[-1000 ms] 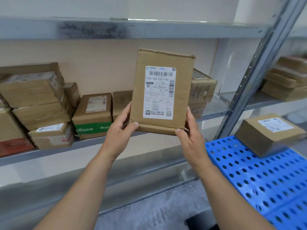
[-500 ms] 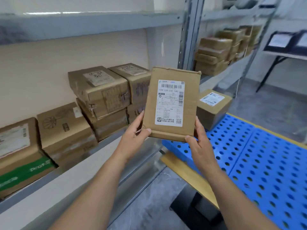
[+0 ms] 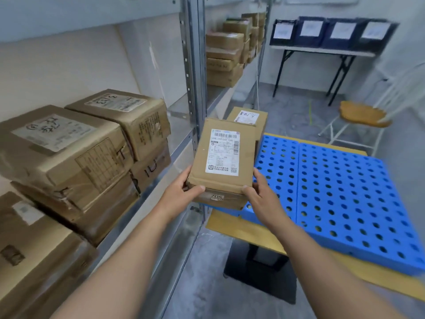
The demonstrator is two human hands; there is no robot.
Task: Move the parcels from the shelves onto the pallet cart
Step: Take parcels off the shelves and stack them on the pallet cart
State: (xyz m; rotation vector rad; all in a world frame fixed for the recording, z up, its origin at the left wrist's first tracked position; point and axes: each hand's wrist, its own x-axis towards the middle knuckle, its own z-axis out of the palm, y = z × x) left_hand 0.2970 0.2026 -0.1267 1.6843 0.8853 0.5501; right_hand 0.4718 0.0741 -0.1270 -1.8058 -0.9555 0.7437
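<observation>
— Down front, two bare arms reach forward. The left grip (image 3: 181,192) is curled round the parcel's (image 3: 202,157) near left corner, thumb on top.
— And the right grip (image 3: 262,196)?
— It mirrors the left: thumb on top, fingers under the near right corner. Both hold that one parcel, label up.
— Where is it?
— Off the shelf (image 3: 147,203), in the air at the left edge of the blue pallet (image 3: 345,192). Whether it touches the pallet, I can't tell.
— Anything loaded?
— One box (image 3: 259,125) on the pallet's far left corner, just behind the held parcel. The pallet lies on a tan cart (image 3: 230,229).
— And on the left?
— Taped cartons (image 3: 69,153) stacked on the shelf. Beyond the post (image 3: 193,65), more cartons (image 3: 225,56). Far back, a counter (image 3: 322,51) carries four dark bins (image 3: 333,31), with a stool (image 3: 363,113) near it.
</observation>
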